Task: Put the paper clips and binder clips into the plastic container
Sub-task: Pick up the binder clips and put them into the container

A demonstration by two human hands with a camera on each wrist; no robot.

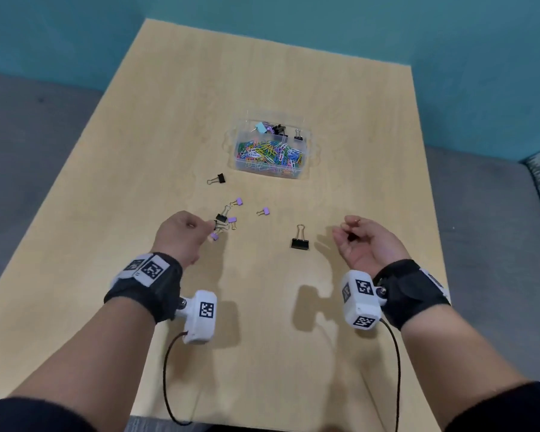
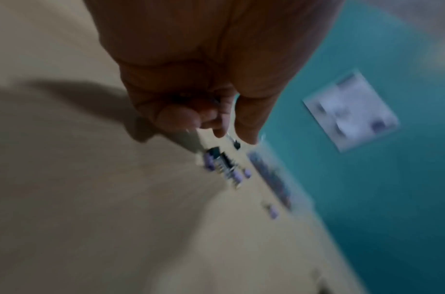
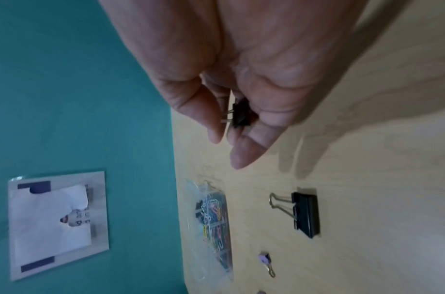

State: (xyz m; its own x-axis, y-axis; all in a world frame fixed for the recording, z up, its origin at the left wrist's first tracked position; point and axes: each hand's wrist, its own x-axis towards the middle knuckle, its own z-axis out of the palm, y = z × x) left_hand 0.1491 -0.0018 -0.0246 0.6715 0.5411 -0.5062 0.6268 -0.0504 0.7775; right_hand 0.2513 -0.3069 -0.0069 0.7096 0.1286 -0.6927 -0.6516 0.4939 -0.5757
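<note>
We see our left hand (image 1: 181, 233) low over the counter (image 1: 156, 126), its fingers curled at the near-left edge of a loose cluster of binder clips (image 1: 226, 218), black and purple. The left wrist view is blurred; a bit of wire shows between the fingertips (image 2: 246, 127), but we cannot tell whether that grip has closed on a clip or only touches one. Our right hand (image 1: 365, 241) is raised palm-up to the right, fingers curled, and its grip holds a small black binder clip (image 3: 240, 115) between thumb and fingers.

The plastic container (image 1: 273, 148) stands past the middle of the counter, ahead of both hands and apart from them. Its nearer compartment is filled with coloured paper clips (image 1: 270, 152); the farther one holds a few binder clips, among them a teal one.

Between our hands a large black binder clip (image 1: 300, 240) lies alone, just left of the right hand. A single purple clip (image 1: 264, 211) lies beyond it, toward the container, and a black clip (image 1: 217, 179) lies near the container's near-left corner.

Bare counter runs wide to the left of the container and beyond it to the far edge. The right hand is near the counter's right edge. Grey seating (image 1: 28, 145) borders both sides, and a teal wall (image 1: 293, 17) rises behind the far edge, with a paper sign (image 3: 57, 222) on it.
</note>
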